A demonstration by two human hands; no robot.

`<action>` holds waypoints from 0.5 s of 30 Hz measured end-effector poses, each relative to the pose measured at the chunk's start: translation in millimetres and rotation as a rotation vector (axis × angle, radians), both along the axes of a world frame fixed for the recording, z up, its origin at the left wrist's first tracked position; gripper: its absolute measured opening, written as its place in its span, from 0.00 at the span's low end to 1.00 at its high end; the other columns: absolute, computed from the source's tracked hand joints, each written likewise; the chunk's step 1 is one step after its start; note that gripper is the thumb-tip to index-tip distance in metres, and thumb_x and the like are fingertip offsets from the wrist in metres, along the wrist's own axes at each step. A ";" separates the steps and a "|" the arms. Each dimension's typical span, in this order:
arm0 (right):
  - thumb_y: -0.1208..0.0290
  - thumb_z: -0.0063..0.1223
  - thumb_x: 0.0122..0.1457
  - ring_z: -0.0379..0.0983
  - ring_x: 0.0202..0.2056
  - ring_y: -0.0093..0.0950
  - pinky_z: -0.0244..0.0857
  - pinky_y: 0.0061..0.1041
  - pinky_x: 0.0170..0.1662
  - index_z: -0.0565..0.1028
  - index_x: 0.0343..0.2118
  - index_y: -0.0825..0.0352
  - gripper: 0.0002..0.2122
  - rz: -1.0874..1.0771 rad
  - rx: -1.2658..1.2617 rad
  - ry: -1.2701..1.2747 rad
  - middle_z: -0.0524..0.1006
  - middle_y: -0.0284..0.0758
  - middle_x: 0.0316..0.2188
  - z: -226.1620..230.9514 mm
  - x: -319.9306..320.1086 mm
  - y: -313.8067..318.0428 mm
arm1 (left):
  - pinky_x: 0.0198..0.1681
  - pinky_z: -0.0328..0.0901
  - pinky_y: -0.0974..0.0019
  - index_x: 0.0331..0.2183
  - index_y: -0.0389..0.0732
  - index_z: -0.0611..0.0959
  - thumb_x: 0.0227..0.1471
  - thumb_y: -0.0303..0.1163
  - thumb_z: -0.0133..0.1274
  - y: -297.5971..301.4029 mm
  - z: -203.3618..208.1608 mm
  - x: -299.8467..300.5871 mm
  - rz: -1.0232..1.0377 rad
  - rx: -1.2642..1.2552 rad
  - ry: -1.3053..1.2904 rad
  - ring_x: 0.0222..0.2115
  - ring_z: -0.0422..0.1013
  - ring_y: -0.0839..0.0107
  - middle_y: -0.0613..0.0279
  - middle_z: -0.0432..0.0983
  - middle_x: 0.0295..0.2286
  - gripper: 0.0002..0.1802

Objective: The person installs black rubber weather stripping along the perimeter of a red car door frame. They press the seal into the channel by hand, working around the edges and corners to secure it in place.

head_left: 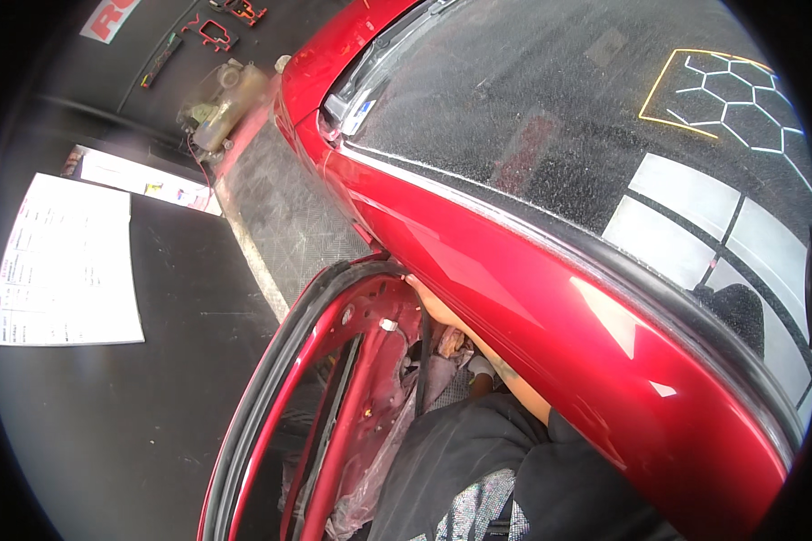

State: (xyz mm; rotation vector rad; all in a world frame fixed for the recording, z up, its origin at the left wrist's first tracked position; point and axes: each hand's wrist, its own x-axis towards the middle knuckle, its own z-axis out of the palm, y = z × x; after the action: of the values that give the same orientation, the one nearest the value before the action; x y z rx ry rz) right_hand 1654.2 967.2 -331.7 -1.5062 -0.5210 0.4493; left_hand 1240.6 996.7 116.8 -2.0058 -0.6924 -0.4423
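Note:
My right hand (431, 300) reaches along the edge of a glossy red car body panel (487, 279). Its fingertips are at the front upper corner of the open red car door (356, 361), close to the black rubber door seal (320, 287). The panel edge partly hides the fingers, so I cannot tell whether they grip anything. A dark strip (423, 361) runs downward just below this hand. In the shaded gap under my forearm is a small brownish shape (452, 342); whether it is part of my left hand I cannot make out.
Dusty car glass (514, 117) with reflections fills the upper right. Crumpled clear plastic film (356, 505) hangs at the door's bare inner side. A white paper sheet (68, 261) is on the dark wall at left. A compressor-like machine (221, 104) stands beyond the car.

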 end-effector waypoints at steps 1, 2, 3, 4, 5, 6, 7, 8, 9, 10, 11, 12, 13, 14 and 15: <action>0.70 0.52 0.68 0.75 0.41 0.29 0.72 0.31 0.41 0.77 0.51 0.64 0.12 0.017 0.003 0.014 0.79 0.36 0.44 2.9 4.4 0.9 | 0.31 0.69 0.57 0.43 0.51 0.91 0.50 0.71 0.59 0.0 -0.8 -2.6 0.002 -0.001 -0.007 0.27 0.73 0.60 0.58 0.79 0.30 0.35; 0.70 0.52 0.68 0.75 0.41 0.29 0.72 0.30 0.40 0.77 0.51 0.64 0.12 0.031 0.000 0.023 0.79 0.35 0.44 4.9 6.4 2.1 | 0.31 0.69 0.57 0.43 0.51 0.91 0.51 0.71 0.59 1.0 -2.1 -6.2 0.004 -0.002 -0.013 0.27 0.73 0.60 0.58 0.79 0.30 0.35; 0.70 0.51 0.68 0.75 0.40 0.28 0.72 0.30 0.40 0.77 0.51 0.64 0.12 0.044 0.002 0.038 0.79 0.35 0.44 6.0 8.4 2.9 | 0.30 0.69 0.57 0.43 0.51 0.91 0.51 0.71 0.59 2.3 -2.0 -7.3 0.005 0.001 -0.024 0.27 0.73 0.60 0.58 0.79 0.30 0.35; 0.70 0.51 0.68 0.75 0.40 0.28 0.72 0.30 0.40 0.77 0.51 0.64 0.12 0.050 0.001 0.043 0.79 0.35 0.44 6.9 8.7 2.8 | 0.30 0.69 0.57 0.43 0.51 0.91 0.51 0.72 0.58 2.9 -1.1 -6.9 -0.005 0.008 -0.023 0.27 0.73 0.60 0.58 0.79 0.30 0.35; 0.70 0.51 0.68 0.75 0.40 0.27 0.72 0.30 0.39 0.77 0.51 0.64 0.12 0.056 0.003 0.049 0.79 0.35 0.43 7.8 6.6 2.4 | 0.30 0.69 0.57 0.43 0.51 0.91 0.51 0.72 0.58 3.3 0.0 -5.9 -0.014 0.015 -0.022 0.27 0.73 0.61 0.59 0.79 0.29 0.35; 0.70 0.51 0.68 0.75 0.39 0.27 0.72 0.30 0.39 0.77 0.51 0.64 0.11 0.061 -0.002 0.056 0.79 0.35 0.43 7.1 5.0 1.3 | 0.29 0.69 0.58 0.43 0.51 0.91 0.51 0.72 0.58 4.8 -0.5 -5.1 -0.027 0.018 -0.019 0.27 0.73 0.61 0.59 0.79 0.29 0.35; 0.70 0.51 0.68 0.75 0.39 0.27 0.71 0.29 0.39 0.77 0.51 0.64 0.11 0.064 -0.001 0.061 0.78 0.34 0.43 6.5 4.2 1.0 | 0.30 0.69 0.58 0.43 0.51 0.91 0.51 0.72 0.58 4.9 -0.7 -4.2 -0.022 0.014 -0.016 0.27 0.73 0.61 0.59 0.79 0.29 0.36; 0.70 0.51 0.68 0.75 0.39 0.26 0.71 0.29 0.38 0.77 0.51 0.64 0.11 0.069 -0.002 0.065 0.78 0.34 0.43 6.0 3.4 2.0 | 0.30 0.69 0.58 0.43 0.51 0.91 0.50 0.72 0.58 4.1 -0.5 -3.1 -0.018 0.011 -0.012 0.27 0.73 0.61 0.59 0.79 0.29 0.36; 0.70 0.51 0.68 0.75 0.39 0.26 0.71 0.29 0.38 0.77 0.51 0.65 0.11 0.072 -0.004 0.068 0.78 0.34 0.43 6.8 3.5 2.0 | 0.30 0.69 0.58 0.43 0.51 0.91 0.50 0.72 0.58 3.5 -0.7 -2.5 -0.013 0.007 -0.009 0.27 0.73 0.61 0.59 0.79 0.29 0.36; 0.70 0.51 0.68 0.75 0.38 0.26 0.71 0.29 0.38 0.77 0.51 0.65 0.11 0.073 -0.001 0.072 0.78 0.34 0.42 7.6 4.0 2.2 | 0.30 0.69 0.58 0.43 0.51 0.91 0.50 0.72 0.59 3.8 -0.8 -2.0 -0.016 0.009 -0.010 0.27 0.73 0.61 0.60 0.79 0.29 0.36; 0.70 0.51 0.68 0.75 0.38 0.25 0.71 0.29 0.37 0.77 0.51 0.65 0.11 0.073 -0.001 0.077 0.78 0.34 0.42 8.4 4.4 0.8 | 0.30 0.69 0.58 0.43 0.51 0.91 0.50 0.72 0.59 4.3 -0.8 -1.6 -0.019 0.011 -0.011 0.27 0.74 0.61 0.60 0.79 0.29 0.36; 0.70 0.51 0.68 0.74 0.38 0.25 0.71 0.28 0.37 0.77 0.51 0.65 0.11 0.076 -0.002 0.081 0.78 0.33 0.42 8.3 3.3 1.0 | 0.30 0.69 0.58 0.43 0.51 0.91 0.50 0.72 0.59 4.3 -0.1 -2.3 -0.017 0.014 -0.009 0.27 0.74 0.61 0.60 0.79 0.29 0.36; 0.70 0.50 0.69 0.74 0.38 0.25 0.71 0.28 0.37 0.77 0.51 0.65 0.11 0.078 -0.001 0.084 0.78 0.33 0.42 8.4 4.0 0.9 | 0.30 0.69 0.58 0.43 0.51 0.91 0.50 0.72 0.59 4.4 0.3 -3.2 -0.014 0.010 -0.008 0.27 0.74 0.61 0.60 0.79 0.29 0.36; 0.70 0.50 0.69 0.74 0.37 0.24 0.71 0.28 0.36 0.77 0.50 0.65 0.11 0.079 0.000 0.087 0.78 0.33 0.41 8.6 4.7 1.3 | 0.30 0.69 0.57 0.43 0.51 0.91 0.50 0.72 0.59 4.5 0.6 -4.1 -0.011 0.007 -0.008 0.27 0.74 0.61 0.60 0.79 0.29 0.36; 0.70 0.50 0.69 0.74 0.37 0.24 0.71 0.28 0.36 0.77 0.50 0.65 0.11 0.080 -0.001 0.092 0.78 0.33 0.41 8.6 3.7 1.0 | 0.30 0.69 0.57 0.44 0.51 0.91 0.50 0.72 0.59 4.7 0.8 -4.8 -0.008 0.002 -0.007 0.27 0.74 0.61 0.60 0.79 0.29 0.36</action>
State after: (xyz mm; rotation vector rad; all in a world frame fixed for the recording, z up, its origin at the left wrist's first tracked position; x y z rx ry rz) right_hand 1657.9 968.1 -323.1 -1.4623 -0.5098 0.5788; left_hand 1235.9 1001.4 117.6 -2.0069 -0.6881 -0.4549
